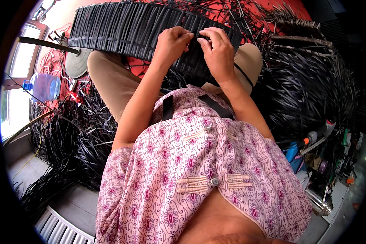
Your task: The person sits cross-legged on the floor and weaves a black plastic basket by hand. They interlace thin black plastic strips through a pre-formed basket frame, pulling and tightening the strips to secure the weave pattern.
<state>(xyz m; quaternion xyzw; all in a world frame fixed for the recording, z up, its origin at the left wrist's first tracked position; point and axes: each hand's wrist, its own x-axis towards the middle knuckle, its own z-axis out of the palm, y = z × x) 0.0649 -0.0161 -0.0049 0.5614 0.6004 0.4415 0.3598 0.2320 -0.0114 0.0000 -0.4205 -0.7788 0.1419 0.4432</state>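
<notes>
A long, curved panel of black woven strips (122, 28) lies across my lap, its close-set ribs crossed by a flat band. My left hand (171, 45) is over the panel's right half, thumb and fingers pinched together. Just right of it, my right hand (218, 55) has its fingers curled and the thumb close to the forefinger. The fingertips of both hands point toward each other, a small gap apart. Anything thin between them is too small to make out. One loose black strip (244, 75) hangs by my right wrist.
Heaps of black strips lie at the right (309, 89) and the left (73, 138). A clear blue water jug (46, 86) stands near the window, beside a round grey base (77, 63) with a pole. A hand tool (319, 132) and small items sit at the lower right.
</notes>
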